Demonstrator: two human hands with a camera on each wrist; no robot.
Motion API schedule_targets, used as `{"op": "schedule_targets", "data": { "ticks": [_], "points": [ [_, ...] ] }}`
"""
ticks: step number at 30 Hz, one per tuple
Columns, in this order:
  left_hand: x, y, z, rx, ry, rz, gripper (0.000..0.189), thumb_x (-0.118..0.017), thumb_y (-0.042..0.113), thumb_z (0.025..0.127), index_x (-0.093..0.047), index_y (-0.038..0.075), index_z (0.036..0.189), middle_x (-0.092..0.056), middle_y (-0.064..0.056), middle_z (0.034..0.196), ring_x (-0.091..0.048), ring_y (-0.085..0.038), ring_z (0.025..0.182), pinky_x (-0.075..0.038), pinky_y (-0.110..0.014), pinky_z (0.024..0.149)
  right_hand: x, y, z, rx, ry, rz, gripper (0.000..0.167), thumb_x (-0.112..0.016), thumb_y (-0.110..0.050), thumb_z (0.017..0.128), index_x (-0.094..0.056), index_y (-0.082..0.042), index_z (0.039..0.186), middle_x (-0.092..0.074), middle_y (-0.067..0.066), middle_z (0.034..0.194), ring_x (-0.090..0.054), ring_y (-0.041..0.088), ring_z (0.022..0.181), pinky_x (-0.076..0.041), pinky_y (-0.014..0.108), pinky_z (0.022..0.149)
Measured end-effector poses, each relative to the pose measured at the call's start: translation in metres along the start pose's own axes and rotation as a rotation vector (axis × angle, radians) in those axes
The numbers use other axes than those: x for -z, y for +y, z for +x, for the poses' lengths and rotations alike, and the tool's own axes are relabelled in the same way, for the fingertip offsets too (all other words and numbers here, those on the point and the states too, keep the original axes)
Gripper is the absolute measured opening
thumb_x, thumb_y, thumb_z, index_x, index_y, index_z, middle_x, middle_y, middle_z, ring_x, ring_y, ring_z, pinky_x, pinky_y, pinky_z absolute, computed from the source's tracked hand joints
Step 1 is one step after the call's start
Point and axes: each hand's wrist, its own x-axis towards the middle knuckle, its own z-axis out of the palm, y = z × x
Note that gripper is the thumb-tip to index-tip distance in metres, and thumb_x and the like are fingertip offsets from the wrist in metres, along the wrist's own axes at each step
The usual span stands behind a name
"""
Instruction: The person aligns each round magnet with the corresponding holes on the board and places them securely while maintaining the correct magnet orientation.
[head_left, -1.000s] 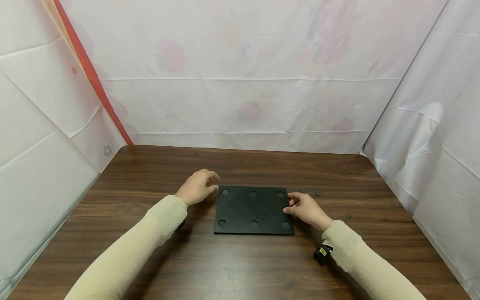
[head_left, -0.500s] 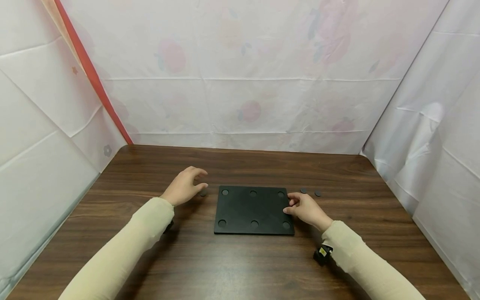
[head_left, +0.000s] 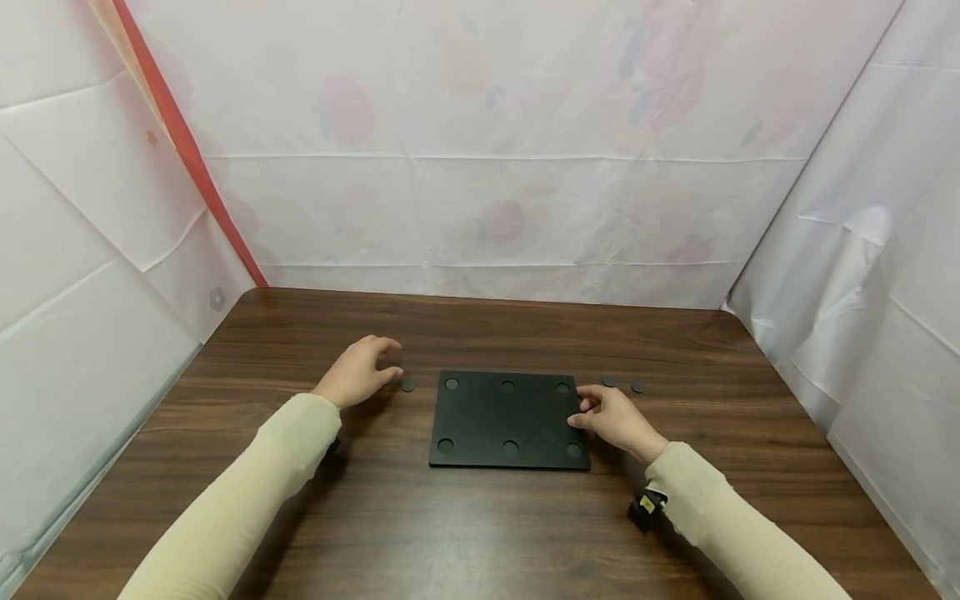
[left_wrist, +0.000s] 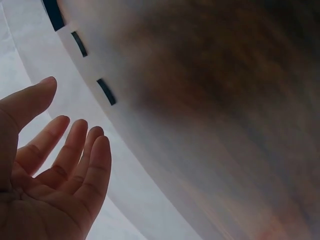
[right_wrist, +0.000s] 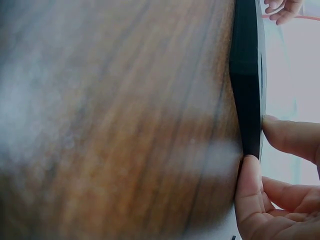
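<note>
A flat black board (head_left: 510, 417) with several round recesses lies on the table. At its right edge my right hand (head_left: 615, 419) holds it, thumb (right_wrist: 290, 137) on the top face and index finger (right_wrist: 250, 180) against the side. My left hand (head_left: 358, 372) hovers left of the board, holding nothing, its fingers loosely bent. Just right of those fingertips lies a small dark disc (head_left: 407, 385). In the left wrist view, two short dark pieces (left_wrist: 106, 92) appear edge-on beyond the left hand (left_wrist: 60, 170).
Two more dark discs, one (head_left: 608, 381) beside the other (head_left: 637, 387), lie past the board's right corner. The brown wooden table (head_left: 465, 533) meets a pale curtain (head_left: 480, 167) at the back. Curtains also hang on both sides.
My left hand has drawn back leftward from the board's left edge, and a disc now shows by its fingertips. The right hand and the board stay put.
</note>
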Motion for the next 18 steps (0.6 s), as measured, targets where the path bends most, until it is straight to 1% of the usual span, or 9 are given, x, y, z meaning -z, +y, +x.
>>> {"op": "schedule_targets", "data": {
  "ticks": [8, 14, 18],
  "points": [
    [0.0012, -0.0089, 0.0019, 0.036, -0.045, 0.045, 0.044, -0.065, 0.019, 0.095, -0.055, 0.000, 0.133, -0.058, -0.020, 0.131, -0.058, -0.037, 0.118, -0.049, -0.052, 0.097, -0.0015, -0.0002, 0.0006, -0.011, 0.002, 0.009, 0.060, -0.071, -0.012, 0.089, -0.046, 0.004, 0.141, -0.055, 0.008, 0.097, -0.051, 0.019, 0.080, -0.042, 0.030, 0.067],
    [0.0043, -0.0087, 0.0008, 0.060, -0.082, 0.052, 0.041, -0.065, 0.017, 0.095, -0.057, -0.002, 0.131, -0.060, -0.021, 0.127, -0.059, -0.036, 0.115, -0.049, -0.051, 0.097, -0.0008, 0.0000, 0.0007, -0.004, 0.006, 0.005, 0.060, -0.070, -0.012, 0.089, -0.046, 0.004, 0.141, -0.055, 0.008, 0.098, -0.051, 0.019, 0.080, -0.042, 0.030, 0.067],
    [0.0052, -0.0075, 0.0003, 0.066, -0.089, 0.053, 0.039, -0.065, 0.015, 0.094, -0.058, -0.003, 0.128, -0.061, -0.022, 0.124, -0.059, -0.037, 0.114, -0.049, -0.052, 0.096, -0.0004, 0.0007, 0.0005, -0.003, 0.004, 0.005, 0.060, -0.070, -0.012, 0.090, -0.045, 0.005, 0.142, -0.055, 0.008, 0.098, -0.051, 0.019, 0.080, -0.042, 0.030, 0.067]
  ]
}}
